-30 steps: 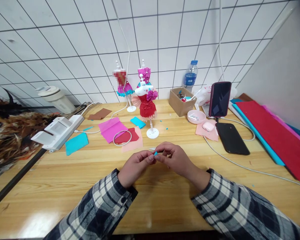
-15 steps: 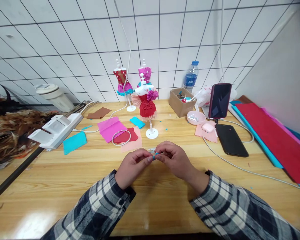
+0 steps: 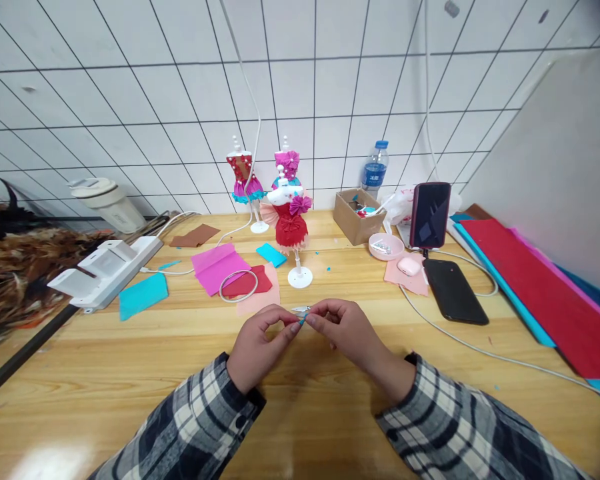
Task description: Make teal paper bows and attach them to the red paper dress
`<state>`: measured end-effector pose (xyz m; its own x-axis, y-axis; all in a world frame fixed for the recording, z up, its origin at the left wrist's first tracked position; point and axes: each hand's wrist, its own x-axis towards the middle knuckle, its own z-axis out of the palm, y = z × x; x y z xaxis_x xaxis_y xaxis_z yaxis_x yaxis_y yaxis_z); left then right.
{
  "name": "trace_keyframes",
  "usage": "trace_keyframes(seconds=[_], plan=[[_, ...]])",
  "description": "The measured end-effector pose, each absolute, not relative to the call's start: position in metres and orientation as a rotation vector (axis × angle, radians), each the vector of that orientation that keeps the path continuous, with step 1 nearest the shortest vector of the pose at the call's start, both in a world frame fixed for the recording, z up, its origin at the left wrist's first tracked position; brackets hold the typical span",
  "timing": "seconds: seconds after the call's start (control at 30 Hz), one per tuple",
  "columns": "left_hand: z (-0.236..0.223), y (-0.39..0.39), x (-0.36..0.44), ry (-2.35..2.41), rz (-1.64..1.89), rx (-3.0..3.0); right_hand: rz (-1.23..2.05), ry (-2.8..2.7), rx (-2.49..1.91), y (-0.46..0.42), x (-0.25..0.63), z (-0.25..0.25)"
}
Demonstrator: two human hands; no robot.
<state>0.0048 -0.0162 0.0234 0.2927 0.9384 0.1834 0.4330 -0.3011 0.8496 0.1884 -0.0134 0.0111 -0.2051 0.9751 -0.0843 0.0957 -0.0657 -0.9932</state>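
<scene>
Between the fingertips of my left hand (image 3: 261, 343) and my right hand (image 3: 353, 337) is a small piece of blue paper (image 3: 303, 321). Both hands pinch it, thumbs against forefingers, above the wooden table. Just behind the fingertips lie scissors (image 3: 300, 311), with only the blades showing. Farther back stands a small white dress form (image 3: 291, 227) in a red crepe-paper dress with a magenta rosette. Two more dressed forms, one in red and magenta (image 3: 244, 180) and one in magenta and blue (image 3: 287, 167), are behind it.
Left of the hands lie magenta paper (image 3: 220, 267), a wire ring (image 3: 239, 286), blue paper (image 3: 143, 295) and a power strip (image 3: 110, 270). To the right are a cardboard box (image 3: 359, 219), a pink dish (image 3: 386, 247), phones (image 3: 455, 291) and red paper sheets (image 3: 535, 287).
The view has tilted up slightly, so the scene sits lower. My fingertips have shifted a little on the blue paper; both hands still pinch it.
</scene>
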Motion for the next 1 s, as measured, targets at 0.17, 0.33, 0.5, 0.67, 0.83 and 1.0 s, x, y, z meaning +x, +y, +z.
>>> trace_keyframes(seconds=[0.17,0.33,0.5,0.67,0.83,1.0], plan=[[0.027,-0.016,0.004,1.216,0.936,1.998,1.06,-1.682,-1.202,-0.016,0.19,0.009],[0.026,-0.018,0.004,1.293,0.975,2.147,0.918,-1.733,-1.183,-0.02,0.185,0.007],[0.024,-0.021,0.003,1.319,1.029,2.281,0.878,-1.738,-1.182,-0.02,0.184,0.007],[0.024,-0.023,0.004,1.33,1.013,2.337,0.788,-1.768,-1.17,-0.022,0.183,0.009],[0.026,-0.023,0.006,1.34,1.037,2.121,0.975,-1.595,-1.209,-0.024,0.177,0.008],[0.023,-0.022,0.009,1.326,1.076,1.738,1.251,-1.457,-1.222,-0.024,0.175,0.011]])
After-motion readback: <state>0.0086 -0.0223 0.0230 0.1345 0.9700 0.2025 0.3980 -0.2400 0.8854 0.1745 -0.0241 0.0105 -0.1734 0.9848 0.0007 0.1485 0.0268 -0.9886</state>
